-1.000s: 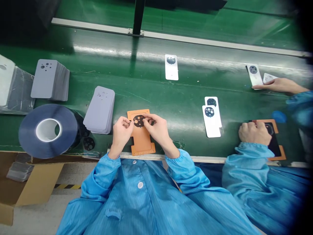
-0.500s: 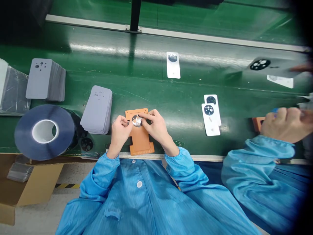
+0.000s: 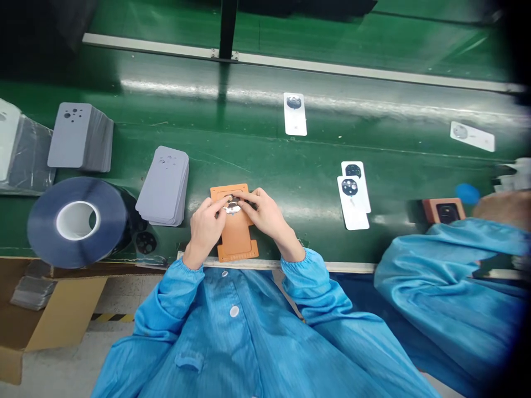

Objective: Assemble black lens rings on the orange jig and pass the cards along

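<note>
An orange jig plate [image 3: 234, 235] lies at the near edge of the green belt [image 3: 257, 160]. Over its top end my left hand [image 3: 206, 224] and my right hand [image 3: 265, 213] both pinch a small round disc with holes [image 3: 232, 208], which looks shiny and tilted. Both hands have their fingers closed on the disc's edges. A fanned stack of grey cards [image 3: 164, 185] lies just left of my left hand.
A big roll of dark film [image 3: 77, 221] lies at the left, with a second stack of grey cards [image 3: 78, 135] behind it. White cards with dark discs [image 3: 352, 193] lie to the right, with more cards farther off. A co-worker's blue sleeve [image 3: 448, 260] and another orange jig [image 3: 443, 211] are at right.
The disc went from lying flat and dark on the jig to tilted and shiny between my fingers. The co-worker's hands drew back from the far cards and the right-hand jig.
</note>
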Tool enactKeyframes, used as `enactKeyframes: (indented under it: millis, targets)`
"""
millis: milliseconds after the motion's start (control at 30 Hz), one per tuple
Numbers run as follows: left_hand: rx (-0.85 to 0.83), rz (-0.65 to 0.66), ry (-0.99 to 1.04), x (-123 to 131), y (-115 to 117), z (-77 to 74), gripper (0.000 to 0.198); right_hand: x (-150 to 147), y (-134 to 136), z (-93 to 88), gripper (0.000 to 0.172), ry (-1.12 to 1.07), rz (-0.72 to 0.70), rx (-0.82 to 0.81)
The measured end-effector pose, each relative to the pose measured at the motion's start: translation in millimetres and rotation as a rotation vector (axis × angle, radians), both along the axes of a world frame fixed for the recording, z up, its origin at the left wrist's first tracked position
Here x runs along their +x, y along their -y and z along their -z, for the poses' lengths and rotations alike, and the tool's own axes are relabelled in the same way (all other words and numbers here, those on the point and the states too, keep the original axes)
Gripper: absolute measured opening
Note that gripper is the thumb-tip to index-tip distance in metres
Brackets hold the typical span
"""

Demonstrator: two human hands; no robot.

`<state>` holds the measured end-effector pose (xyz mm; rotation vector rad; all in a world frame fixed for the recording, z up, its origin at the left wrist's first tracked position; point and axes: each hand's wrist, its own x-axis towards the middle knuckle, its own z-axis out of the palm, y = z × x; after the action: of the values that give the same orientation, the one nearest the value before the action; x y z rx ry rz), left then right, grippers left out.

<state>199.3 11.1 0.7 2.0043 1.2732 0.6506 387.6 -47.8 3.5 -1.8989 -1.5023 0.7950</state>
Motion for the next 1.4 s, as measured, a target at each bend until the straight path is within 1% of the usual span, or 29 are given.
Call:
enactKeyframes:
  millis: [100, 200, 300, 400, 467, 500, 567, 667, 700, 733, 800, 867, 967, 1067, 1167, 1267, 1333, 1400]
  targets:
    - [0.003, -0.009, -0.038, 0, 1, -2.9, 0.039, 3, 1, 6.2, 0.036, -0.068, -0.006, 0.006]
    - [-0.026, -0.012, -0.019, -1, 0, -4.0, 0.040, 7, 1, 13.4, 0.035, -0.125, 0.041, 0.051]
    - [-0.068, -0.034, 0.087, -4, -3, 2.8, 0.034, 12, 2, 17.0, 0.037, -0.146, 0.108, 0.076]
    - [-0.136, -0.112, 0.220, -8, -4, 12.9, 0.030, 16, 7, 15.5, 0.040, -0.117, 0.155, 0.084]
    - [-0.156, -0.161, 0.278, -14, -1, 13.5, 0.031, 18, 11, 13.5, 0.039, -0.109, 0.177, 0.096]
    - [-0.134, -0.173, 0.290, -19, 2, 10.3, 0.032, 18, 14, 12.5, 0.039, -0.111, 0.183, 0.101]
    - [0.001, -0.185, 0.261, -31, 7, -3.2, 0.033, 18, 18, 10.6, 0.038, -0.121, 0.192, 0.104]
    - [0.349, -0.271, 0.078, -57, 8, -32.5, 0.034, 13, 21, 6.7, 0.038, -0.152, 0.191, 0.104]
    - [0.441, -0.311, -0.008, -66, 6, -41.2, 0.040, 11, 21, 4.9, 0.038, -0.165, 0.186, 0.104]
    - [0.495, -0.329, -0.094, -75, 3, -48.1, 0.049, 8, 20, 2.9, 0.037, -0.176, 0.178, 0.106]
    - [0.516, -0.318, -0.242, -88, -4, -55.4, 0.063, 2, 18, -1.5, 0.035, -0.200, 0.154, 0.115]
    - [0.473, -0.265, -0.331, -96, -8, -54.9, 0.061, -4, 16, -5.7, 0.036, -0.221, 0.129, 0.129]
    - [0.451, -0.204, -0.348, -98, -4, -48.5, 0.044, -12, 13, -10.9, 0.036, -0.245, 0.114, 0.142]
    - [0.509, -0.183, -0.275, -92, 6, -44.3, 0.032, -17, 12, -14.8, 0.036, -0.274, 0.109, 0.144]
    - [0.559, -0.177, -0.197, -87, 10, -42.7, 0.028, -21, 12, -18.0, 0.035, -0.307, 0.095, 0.127]
    - [0.598, -0.167, -0.132, -88, 10, -42.6, 0.026, -26, 10, -21.3, 0.035, -0.348, 0.098, 0.104]
    - [0.654, -0.134, -0.078, -88, 11, -43.7, 0.027, -28, 9, -23.4, 0.037, -0.453, 0.109, 0.088]
    - [0.705, -0.064, -0.039, -86, 15, -45.0, 0.030, -30, 5, -24.4, 0.046, -0.642, 0.118, 0.069]
